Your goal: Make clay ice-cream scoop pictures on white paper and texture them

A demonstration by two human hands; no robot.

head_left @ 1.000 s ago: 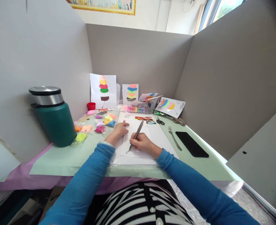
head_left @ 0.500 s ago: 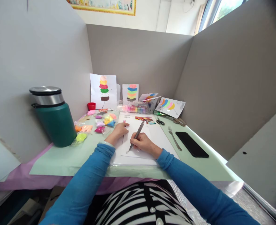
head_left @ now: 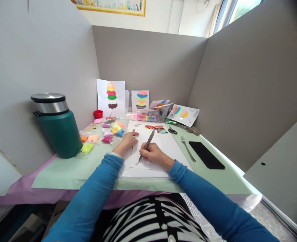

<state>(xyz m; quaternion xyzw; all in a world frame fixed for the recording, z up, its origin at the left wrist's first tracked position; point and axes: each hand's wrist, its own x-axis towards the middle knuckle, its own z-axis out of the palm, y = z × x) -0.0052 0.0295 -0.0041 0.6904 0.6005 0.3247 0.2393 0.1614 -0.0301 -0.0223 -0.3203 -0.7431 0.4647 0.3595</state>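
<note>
A grey pen [head_left: 146, 144] is gripped in my right hand [head_left: 154, 153], its tip touching the lower left part of a white sheet of paper [head_left: 148, 165]. Small dark marks show on the sheet just beside the tip. My left hand [head_left: 128, 140] rests with fingers stretched out over the sheet's upper left edge. Under that sheet lie larger white papers [head_left: 176, 158]. A colourful printed strip [head_left: 155, 127] is at the papers' far end.
A green bottle [head_left: 60, 132] stands at the left, near several bags of coloured clay [head_left: 108, 133]. To the right lie a fork [head_left: 188, 149], a black phone [head_left: 206, 155] and scissors [head_left: 172, 130]. Painted cards [head_left: 140, 99] lean by the back partition.
The pen tip and my right hand have shifted very slightly to the left on the sheet. My left hand stays in place.
</note>
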